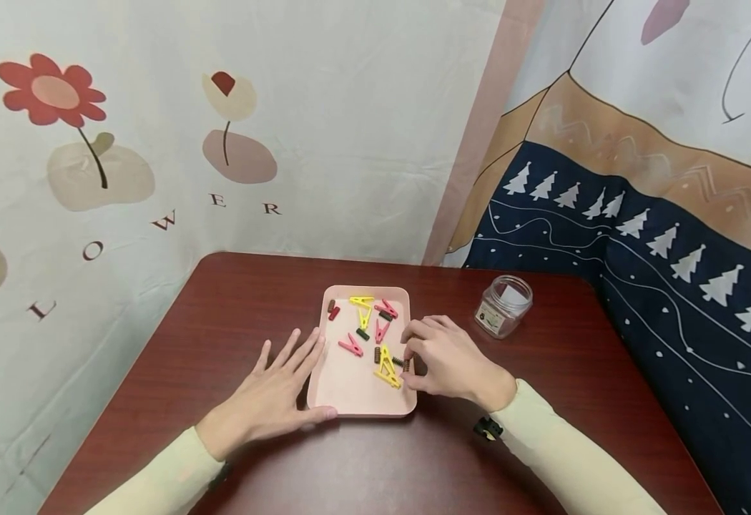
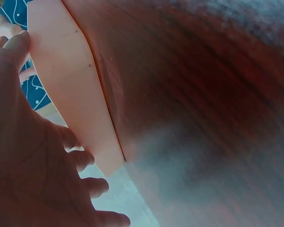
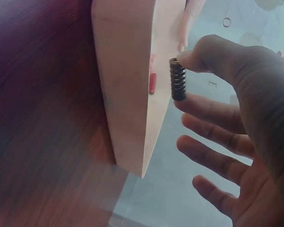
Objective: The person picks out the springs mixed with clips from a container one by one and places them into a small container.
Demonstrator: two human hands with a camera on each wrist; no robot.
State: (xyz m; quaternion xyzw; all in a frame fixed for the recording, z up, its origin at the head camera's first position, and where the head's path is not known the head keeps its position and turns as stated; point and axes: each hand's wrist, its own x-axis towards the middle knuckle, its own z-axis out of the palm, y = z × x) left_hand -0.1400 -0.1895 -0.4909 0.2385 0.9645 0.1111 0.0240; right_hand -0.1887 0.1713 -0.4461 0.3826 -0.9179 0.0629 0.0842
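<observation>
My right hand (image 1: 446, 357) pinches a small coil spring (image 3: 178, 80) end to end between thumb and index finger, over the right rim of a pink tray (image 1: 343, 393). The other fingers are spread apart in the right wrist view. My left hand (image 1: 269, 397) lies with straight fingers along the tray's left side, its thumb at the near left corner. In the tray are yellow clips (image 1: 364, 317), pink clips (image 1: 351, 345) and several small springs, among them a red spring (image 1: 334, 313) and a dark green spring (image 1: 362, 334).
A clear glass jar (image 1: 504, 307) with a label stands on the dark red wooden table (image 1: 253, 300), right of the tray and beyond my right hand. Printed curtains (image 1: 350, 143) hang behind the table and along its right side.
</observation>
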